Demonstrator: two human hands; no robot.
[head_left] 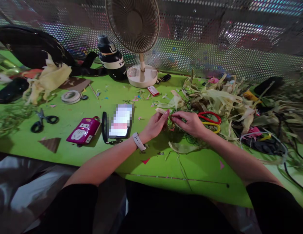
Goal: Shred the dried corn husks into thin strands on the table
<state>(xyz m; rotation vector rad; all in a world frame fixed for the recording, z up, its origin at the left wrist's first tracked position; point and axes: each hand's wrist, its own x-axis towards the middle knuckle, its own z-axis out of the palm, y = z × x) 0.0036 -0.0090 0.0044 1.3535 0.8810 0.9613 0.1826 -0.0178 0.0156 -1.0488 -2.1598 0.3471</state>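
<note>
My left hand [155, 125], a white band on its wrist, is closed around a pale rolled piece of corn husk [160, 110] whose end pokes out above the fingers. Close beside it, the fingertips of my right hand [189, 123] are pinched together; what lies between them is too small to tell. Green strands [187, 138] lie on the table under my right hand. Just beyond my right hand are scissors with red and yellow handles [211, 117], partly covered by husks. A loose husk strip [184, 148] rests in front of my hands.
A pile of dried husks [214, 97] spreads over the right of the green table [151, 175]. A fan [142, 76], a black bottle [114, 65] and a perforated metal screen stand behind. Toward the left lie a lit phone [120, 120], a purple power socket [83, 131], black scissors [42, 120] and tape [71, 96].
</note>
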